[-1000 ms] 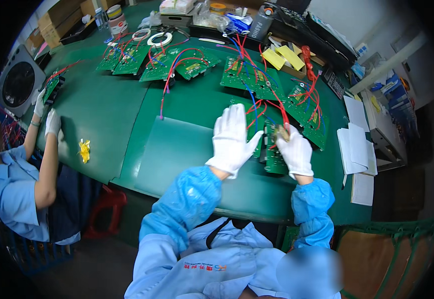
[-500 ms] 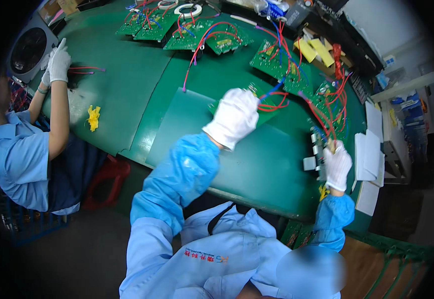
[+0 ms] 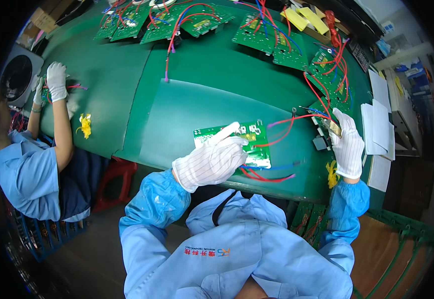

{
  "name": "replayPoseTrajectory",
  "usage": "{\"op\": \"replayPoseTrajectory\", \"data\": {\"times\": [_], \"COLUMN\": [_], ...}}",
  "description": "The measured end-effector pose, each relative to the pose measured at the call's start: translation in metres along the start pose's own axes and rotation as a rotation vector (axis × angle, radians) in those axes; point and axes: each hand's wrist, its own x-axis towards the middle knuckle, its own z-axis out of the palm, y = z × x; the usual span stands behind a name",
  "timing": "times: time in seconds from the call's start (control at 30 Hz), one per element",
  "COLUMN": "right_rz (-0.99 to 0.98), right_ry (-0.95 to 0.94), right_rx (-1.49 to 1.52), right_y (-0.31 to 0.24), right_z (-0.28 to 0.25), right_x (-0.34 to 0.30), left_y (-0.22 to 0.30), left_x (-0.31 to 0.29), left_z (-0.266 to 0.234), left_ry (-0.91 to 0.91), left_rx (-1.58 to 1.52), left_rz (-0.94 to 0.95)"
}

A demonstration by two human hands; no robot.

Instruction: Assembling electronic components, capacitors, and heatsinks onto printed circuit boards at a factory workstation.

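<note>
- A green table (image 3: 112,70) is spread across the frame; wired boards (image 3: 250,37) are laid along its upper part, and a co-worker's gloved hand (image 3: 56,82) is seen at left.
- A green circuit board (image 3: 257,153), near the centre of the frame, is partly covered by the left hand (image 3: 211,162); whether it is gripped or only touched cannot be told.
- At right of the frame, a small tan piece (image 3: 335,128) is pinched by the right hand (image 3: 348,144), beside a grey block (image 3: 320,143).
- Red wires (image 3: 275,180) are seen by the central board's lower edge; wiring already appears on the upper boards, but what remains undone cannot be judged.
</note>
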Motion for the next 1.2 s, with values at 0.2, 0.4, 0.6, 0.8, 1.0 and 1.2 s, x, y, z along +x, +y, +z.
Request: {"op": "replayPoseTrajectory", "data": {"times": [0.2,0.4,0.6,0.8,1.0,1.2], "right_rz": [0.295,0.318,0.128,-0.052,0.003,0.124], "right_ry": [-0.021,-0.263,-0.434,-0.463,-0.215,-0.365], "right_rx": [0.416,0.617,0.812,0.583,0.757,0.784], "right_y": [-0.026,-0.066,-0.087,-0.081,-0.077,-0.078], "right_z": [-0.021,-0.020,-0.022,-0.011,-0.020,0.000], "right_x": [-0.050,-0.065,-0.052,-0.055,-0.054,-0.042], "left_y": [0.035,0.059,0.049,0.044,0.030,0.078], "left_x": [0.020,0.014,-0.014,-0.017,-0.031,0.032], "left_z": [-0.031,-0.014,0.017,0.008,-0.006,0.013], "left_ry": [-0.017,-0.047,0.217,0.122,0.155,0.053], "left_rx": [0.015,0.084,0.160,0.277,0.353,0.416], "left_rz": [-0.220,-0.283,-0.149,0.021,-0.070,-0.400]}}
